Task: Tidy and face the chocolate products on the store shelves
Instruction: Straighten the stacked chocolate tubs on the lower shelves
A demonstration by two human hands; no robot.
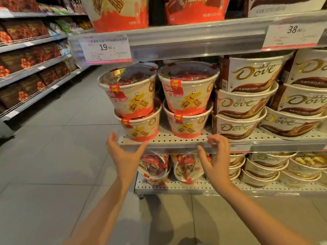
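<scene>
Two bare forearms were raised from the near edge toward the shelving. The left hand [123,154] was held released, fingers spread, thumb tip close under the lower left red tub [140,128], nothing grasped. The right hand [216,160] was also held released, fingers loosely curved, fingertips at the front lip of the middle shelf [177,138]; contact could not be confirmed.

On the middle shelf, four red-and-cream wafer chocolate tubs were seen in two stacks of two. The upper left tub [131,91] was tilted and sat off-centre on the one beneath; the upper right tub [188,87] was seated squarer on the lower right tub [187,123]. Just right of them, Dove tubs [244,101] were stacked, cream and brown, labels facing out.

On the shelf below, more clear-lidded red tubs [155,168] were lying tilted behind the hands.

Farther up, a 19.90 price tag [106,48] and a 38.00 price tag [292,35] were fixed to the upper shelf rail. At far left, brown bags [26,57] were ranged along the aisle shelving.
</scene>
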